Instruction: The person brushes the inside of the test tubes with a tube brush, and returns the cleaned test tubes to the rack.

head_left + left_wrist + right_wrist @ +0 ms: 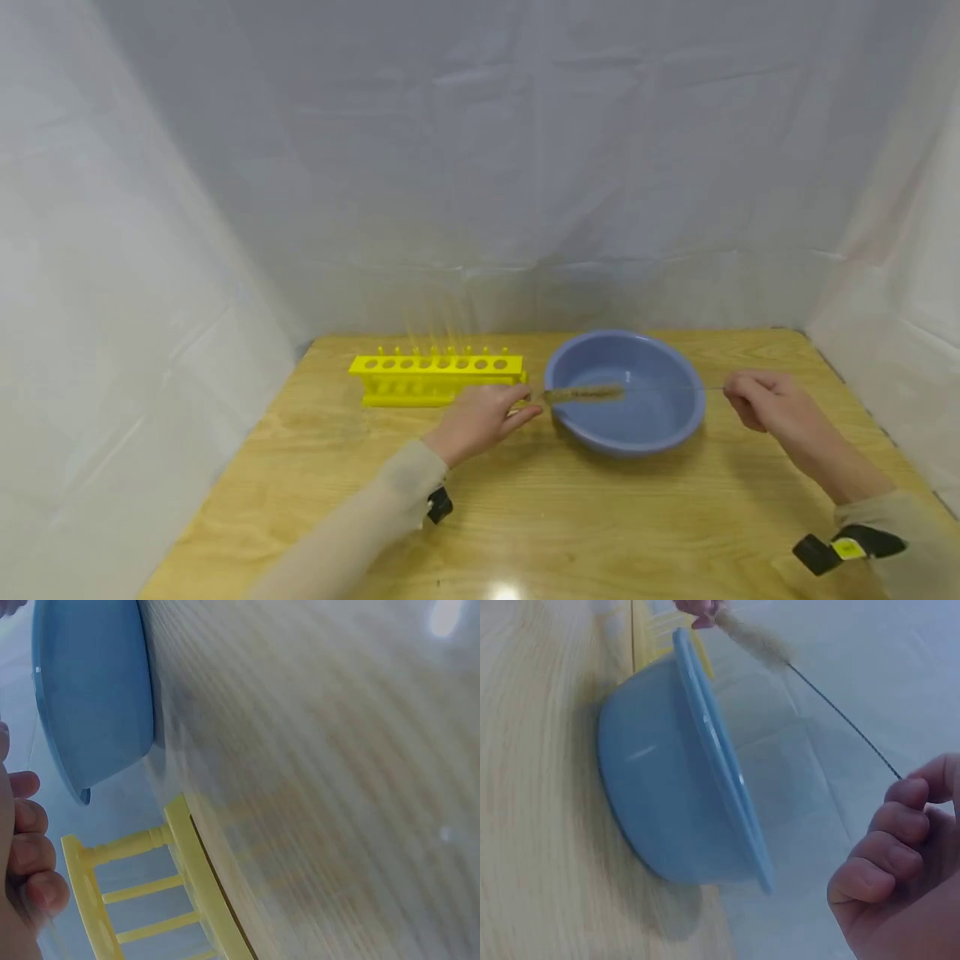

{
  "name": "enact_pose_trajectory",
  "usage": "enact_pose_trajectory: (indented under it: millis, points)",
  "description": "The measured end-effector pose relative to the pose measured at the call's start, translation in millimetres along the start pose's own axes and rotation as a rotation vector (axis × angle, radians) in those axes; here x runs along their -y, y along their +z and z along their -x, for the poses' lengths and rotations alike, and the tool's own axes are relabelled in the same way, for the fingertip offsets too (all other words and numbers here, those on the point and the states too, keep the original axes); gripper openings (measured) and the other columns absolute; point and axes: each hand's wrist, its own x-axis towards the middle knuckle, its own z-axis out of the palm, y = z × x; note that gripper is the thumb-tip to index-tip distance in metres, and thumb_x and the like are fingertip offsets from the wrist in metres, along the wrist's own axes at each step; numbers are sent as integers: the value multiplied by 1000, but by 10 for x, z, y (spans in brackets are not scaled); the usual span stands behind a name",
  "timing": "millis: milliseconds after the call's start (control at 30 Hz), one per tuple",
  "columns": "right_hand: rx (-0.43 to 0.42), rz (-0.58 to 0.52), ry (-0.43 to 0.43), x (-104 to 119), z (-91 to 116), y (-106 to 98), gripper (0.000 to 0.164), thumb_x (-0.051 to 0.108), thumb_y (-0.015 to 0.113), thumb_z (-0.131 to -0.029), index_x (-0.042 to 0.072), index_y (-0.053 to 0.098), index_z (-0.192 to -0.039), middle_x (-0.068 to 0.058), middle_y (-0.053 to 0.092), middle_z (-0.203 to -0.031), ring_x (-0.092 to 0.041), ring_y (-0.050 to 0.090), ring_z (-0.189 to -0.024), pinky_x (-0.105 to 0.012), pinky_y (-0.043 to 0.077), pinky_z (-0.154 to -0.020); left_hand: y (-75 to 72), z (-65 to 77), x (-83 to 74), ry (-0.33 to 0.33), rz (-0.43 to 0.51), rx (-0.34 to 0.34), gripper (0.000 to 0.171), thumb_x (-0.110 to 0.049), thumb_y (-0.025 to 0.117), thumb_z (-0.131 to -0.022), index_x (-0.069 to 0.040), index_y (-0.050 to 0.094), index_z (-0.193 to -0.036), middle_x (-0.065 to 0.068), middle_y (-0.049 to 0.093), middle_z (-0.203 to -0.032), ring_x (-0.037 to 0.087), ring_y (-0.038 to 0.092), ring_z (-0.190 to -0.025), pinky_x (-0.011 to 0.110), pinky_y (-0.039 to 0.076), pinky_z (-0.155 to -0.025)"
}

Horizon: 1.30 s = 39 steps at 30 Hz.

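My right hand [772, 408] pinches the thin twisted wire handle of a test tube brush [844, 718] between thumb and forefinger. The brush's tan bristles [588, 393] stretch over the blue basin [622, 447] toward my left hand [483, 419]. That hand curls its fingers round a clear test tube [52, 936], mostly hidden in the grip, with its mouth end facing the bristles. In the right wrist view the far end of the bristles meets the left fingers [697, 607]. The basin stands on the table below the brush.
Behind my left hand stands a yellow test tube rack [438, 365] with a row of round holes and pegs. Several clear tubes [450, 329] rise from it. The wooden table [600, 517] ends at white sheeting [525, 167] at the back and sides.
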Motion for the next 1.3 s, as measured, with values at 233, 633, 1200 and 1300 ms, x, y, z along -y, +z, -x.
enact_pose_trajectory:
  millis: [233, 633, 1200, 1300]
  points:
    - [101, -84, -40, -51, 27, -201, 47, 29, 36, -112, -3, 49, -78, -8, 31, -61, -32, 26, -51, -37, 33, -52, -19, 67, 60, 26, -64, -37, 34, -45, 54, -103, -14, 68, -111, -3, 76, -89, 7, 65, -61, 18, 46, -51]
    - [307, -536, 103, -67, 62, -411, 39, 22, 37, -112, 3, 70, -101, 4, 58, -75, -21, 25, -59, -38, 21, -58, -14, 45, -18, 65, -108, -63, 27, -42, 62, -99, -17, 67, -109, -3, 75, -81, 3, 57, -52, 12, 31, -42]
    - [336, -726, 298, -195, 103, -459, 38, 12, 39, -109, 8, 74, -93, 4, 62, -75, -11, 33, -63, -29, 24, -61, -29, 23, -80, 110, -158, -94, 26, -43, 63, -99, -19, 68, -108, -5, 72, -76, 1, 53, -49, 12, 27, -42]
    - [343, -709, 285, -218, 120, -467, 37, 10, 40, -109, 7, 74, -96, 3, 63, -77, -9, 38, -64, -30, 25, -61, -23, 23, -88, 104, -162, -81, 26, -43, 62, -99, -19, 67, -109, -5, 72, -76, 0, 50, -48, 12, 26, -41]
